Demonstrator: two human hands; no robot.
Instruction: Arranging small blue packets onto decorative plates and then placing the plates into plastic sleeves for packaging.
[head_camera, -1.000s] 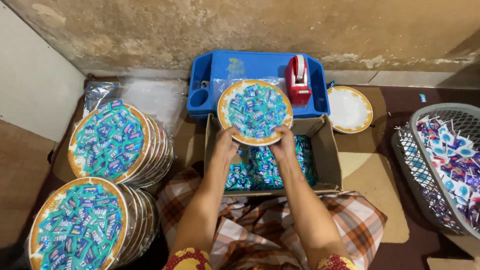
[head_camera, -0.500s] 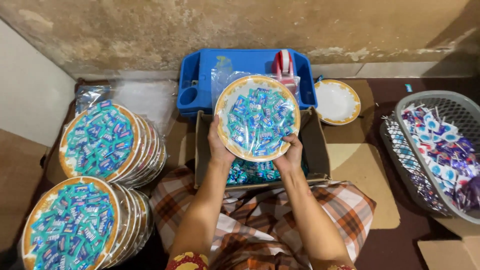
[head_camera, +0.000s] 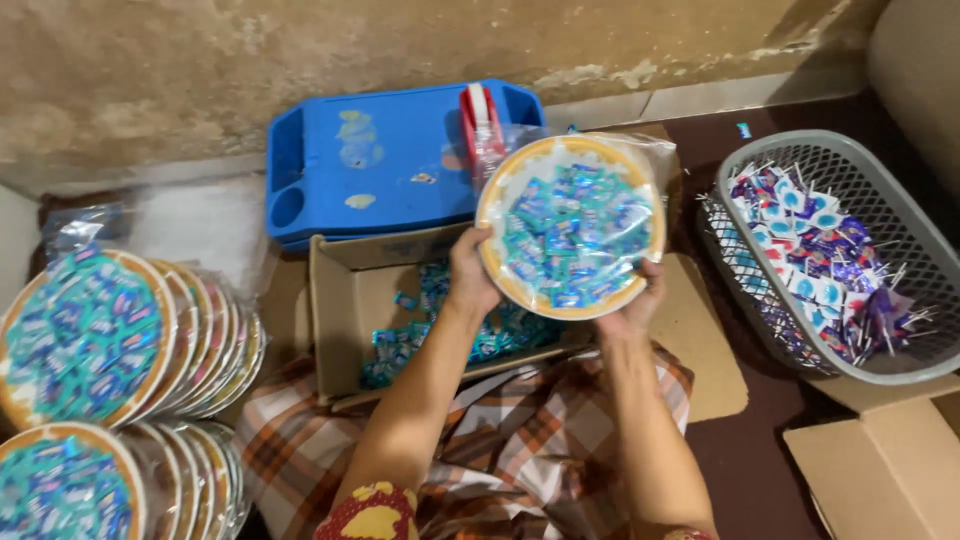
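Observation:
Both of my hands hold a round paper plate (head_camera: 570, 226) heaped with blue and teal wrapped candies and covered in clear plastic film. My left hand (head_camera: 470, 272) grips its left rim and my right hand (head_camera: 633, 308) supports its lower right rim. The plate hangs tilted above the right end of an open cardboard box (head_camera: 335, 320) that holds more loose teal candies (head_camera: 440, 320). My legs under a plaid cloth (head_camera: 510, 430) lie just below the box.
A blue plastic tray (head_camera: 370, 160) with a red tape dispenser (head_camera: 482, 125) lies behind the box. Stacks of filled wrapped plates (head_camera: 90, 340) stand at the left. A grey mesh basket (head_camera: 920, 270) of lollipops sits at the right, with a cardboard box corner (head_camera: 880, 470) below it.
The plate has been lifted off the box and carried to the right, toward the basket side. The view has swung right with it, so the empty plate is now hidden behind it.

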